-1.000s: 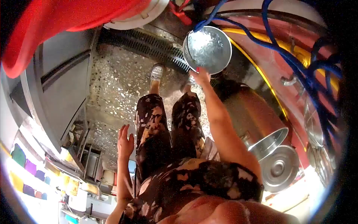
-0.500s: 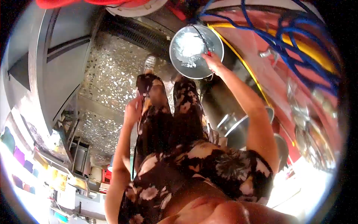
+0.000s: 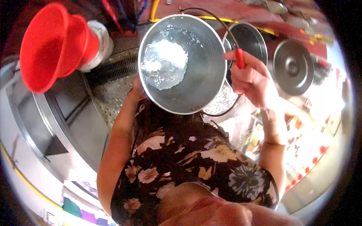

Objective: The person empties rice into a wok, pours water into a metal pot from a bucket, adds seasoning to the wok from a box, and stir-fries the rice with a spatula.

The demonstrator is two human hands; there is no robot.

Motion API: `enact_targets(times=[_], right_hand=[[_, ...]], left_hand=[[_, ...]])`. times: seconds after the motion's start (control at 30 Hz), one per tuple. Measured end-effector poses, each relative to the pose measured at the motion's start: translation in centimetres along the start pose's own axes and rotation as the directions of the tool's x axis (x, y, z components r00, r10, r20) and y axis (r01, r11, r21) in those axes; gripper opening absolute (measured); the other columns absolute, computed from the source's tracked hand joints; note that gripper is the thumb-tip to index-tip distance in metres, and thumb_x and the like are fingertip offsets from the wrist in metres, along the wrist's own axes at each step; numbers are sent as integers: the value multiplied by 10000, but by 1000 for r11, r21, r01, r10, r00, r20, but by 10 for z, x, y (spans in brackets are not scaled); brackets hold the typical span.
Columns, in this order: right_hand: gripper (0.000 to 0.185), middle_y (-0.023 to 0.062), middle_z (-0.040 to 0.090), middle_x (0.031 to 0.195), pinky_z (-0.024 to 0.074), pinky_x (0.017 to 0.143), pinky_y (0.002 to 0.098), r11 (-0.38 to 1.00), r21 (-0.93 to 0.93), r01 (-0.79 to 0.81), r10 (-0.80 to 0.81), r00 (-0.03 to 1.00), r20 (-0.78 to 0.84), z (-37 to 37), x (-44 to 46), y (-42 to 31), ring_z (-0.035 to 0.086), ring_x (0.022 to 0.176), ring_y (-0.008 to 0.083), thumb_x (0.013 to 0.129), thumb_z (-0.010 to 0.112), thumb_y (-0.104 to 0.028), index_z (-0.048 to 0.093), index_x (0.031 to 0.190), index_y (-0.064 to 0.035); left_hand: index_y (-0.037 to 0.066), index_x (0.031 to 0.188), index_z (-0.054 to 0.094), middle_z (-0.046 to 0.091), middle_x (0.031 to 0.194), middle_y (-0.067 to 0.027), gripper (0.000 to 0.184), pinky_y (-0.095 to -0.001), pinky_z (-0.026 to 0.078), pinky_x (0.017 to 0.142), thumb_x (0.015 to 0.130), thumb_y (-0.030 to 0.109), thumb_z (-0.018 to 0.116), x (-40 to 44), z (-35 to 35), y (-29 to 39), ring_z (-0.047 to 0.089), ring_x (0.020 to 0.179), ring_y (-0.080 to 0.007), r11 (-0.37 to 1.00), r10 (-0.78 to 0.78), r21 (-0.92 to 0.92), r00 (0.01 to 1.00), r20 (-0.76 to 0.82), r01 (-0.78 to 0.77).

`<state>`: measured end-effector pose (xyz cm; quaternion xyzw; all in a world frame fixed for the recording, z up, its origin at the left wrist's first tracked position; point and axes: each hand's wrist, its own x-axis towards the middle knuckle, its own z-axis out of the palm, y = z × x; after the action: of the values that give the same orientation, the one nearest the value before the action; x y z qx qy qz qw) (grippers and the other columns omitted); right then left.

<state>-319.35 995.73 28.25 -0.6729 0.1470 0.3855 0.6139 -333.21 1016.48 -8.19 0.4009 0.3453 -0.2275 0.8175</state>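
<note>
A grey metal bucket (image 3: pixel 205 71) with water (image 3: pixel 166 66) in it is raised in front of my body, its round mouth facing up to me. My right hand (image 3: pixel 250 77) is closed around the red grip (image 3: pixel 240 58) of its thin wire handle, with the index finger stretched toward the rim. At the bucket's left side is my left hand (image 3: pixel 138 89), close against the wall; its fingers are hidden behind the bucket, so I cannot tell their grip. Bright light glares off the water.
Large red plastic tubs (image 3: pixel 45 49) sit by a white round container (image 3: pixel 101 41) at the upper left. A dark pot (image 3: pixel 247 35) and a round metal lid (image 3: pixel 293 67) are at the right. A metal cabinet (image 3: pixel 71 109) and a floor grate (image 3: pixel 117 69) lie left.
The bucket has come up and closer to my body in my right hand. My left hand has moved from beside my leg to the bucket's side. The view has turned toward the red tubs.
</note>
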Motion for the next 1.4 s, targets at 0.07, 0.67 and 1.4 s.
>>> enact_targets(times=[0.07,0.67,1.4], right_hand=[[396,-40,438,699,348,546,203,985,-132,114,-119,992,-29,-14,-10,0,398,597,59,801,555,-132,498,1162,21],[341,64,415,538,347,468,279,714,-355,603,-698,650,-301,-170,-39,72,405,486,120,674,509,-19,538,1011,16],[674,179,535,768,488,443,332,687,-454,567,-726,573,-381,-193,-43,111,584,545,263,736,609,-189,336,1250,151]], left_hand=[[36,1184,482,566,1031,-109,651,-352,456,797,917,596,286,34,-8,-20,543,916,-225,999,-28,-33,999,33,29],[-59,1183,496,617,1044,-165,699,-313,552,640,926,565,313,-71,128,49,650,809,-238,803,249,592,942,-225,-71],[-19,1266,462,601,1119,-150,708,-331,470,859,913,582,334,-109,211,95,612,948,-226,556,374,830,879,-294,41]])
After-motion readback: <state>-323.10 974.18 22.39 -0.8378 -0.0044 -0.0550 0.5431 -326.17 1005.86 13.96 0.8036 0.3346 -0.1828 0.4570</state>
